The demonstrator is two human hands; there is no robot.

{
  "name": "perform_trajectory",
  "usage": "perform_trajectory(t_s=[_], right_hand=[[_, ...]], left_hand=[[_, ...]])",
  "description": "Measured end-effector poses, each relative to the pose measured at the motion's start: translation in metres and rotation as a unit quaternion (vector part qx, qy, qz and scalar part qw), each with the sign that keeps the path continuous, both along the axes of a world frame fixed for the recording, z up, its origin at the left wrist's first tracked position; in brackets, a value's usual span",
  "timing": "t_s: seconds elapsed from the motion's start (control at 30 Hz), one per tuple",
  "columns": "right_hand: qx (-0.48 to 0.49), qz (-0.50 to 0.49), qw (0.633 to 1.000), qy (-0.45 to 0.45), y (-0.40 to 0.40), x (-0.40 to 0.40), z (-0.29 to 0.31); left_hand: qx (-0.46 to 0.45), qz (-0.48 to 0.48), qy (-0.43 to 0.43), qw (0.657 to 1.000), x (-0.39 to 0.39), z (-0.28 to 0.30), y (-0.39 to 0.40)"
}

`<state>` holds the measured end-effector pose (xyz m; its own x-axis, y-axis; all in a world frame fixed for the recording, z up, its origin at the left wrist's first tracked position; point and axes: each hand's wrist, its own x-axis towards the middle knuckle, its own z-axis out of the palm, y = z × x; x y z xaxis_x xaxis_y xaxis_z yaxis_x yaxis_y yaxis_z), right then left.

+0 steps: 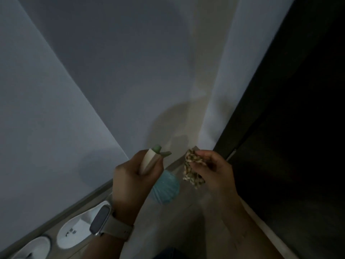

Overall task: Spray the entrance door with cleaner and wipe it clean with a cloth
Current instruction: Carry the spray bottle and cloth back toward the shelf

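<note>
My left hand grips a spray bottle by its white and green trigger head, the teal body hanging below the fingers and the nozzle pointing toward the corner. A crumpled brown-and-cream patterned cloth is bunched in my right hand, just right of the bottle. The dark entrance door fills the right side of the view, its edge close beside my right hand. Both hands hover low, near the floor.
Pale grey walls meet in a corner ahead. A skirting board runs along the left wall's foot. Two white slippers lie on the tiled floor at the lower left. A watch sits on my left wrist.
</note>
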<state>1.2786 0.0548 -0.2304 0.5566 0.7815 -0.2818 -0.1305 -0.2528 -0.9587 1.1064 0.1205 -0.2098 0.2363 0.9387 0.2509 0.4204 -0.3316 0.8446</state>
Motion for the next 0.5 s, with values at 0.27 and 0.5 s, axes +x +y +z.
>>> perform_trajectory(t_s=[0.27, 0.5], right_hand=[[-0.087, 0.074, 0.993, -0.028, 0.017, -0.043, 0.189], [-0.069, 0.188, 0.979, -0.019, 0.006, -0.121, 0.378]], left_hand=[[-0.098, 0.093, 0.024, 0.991, -0.083, 0.179, 0.007], [-0.123, 0.193, 0.074, 0.971, -0.18, 0.355, -0.056]])
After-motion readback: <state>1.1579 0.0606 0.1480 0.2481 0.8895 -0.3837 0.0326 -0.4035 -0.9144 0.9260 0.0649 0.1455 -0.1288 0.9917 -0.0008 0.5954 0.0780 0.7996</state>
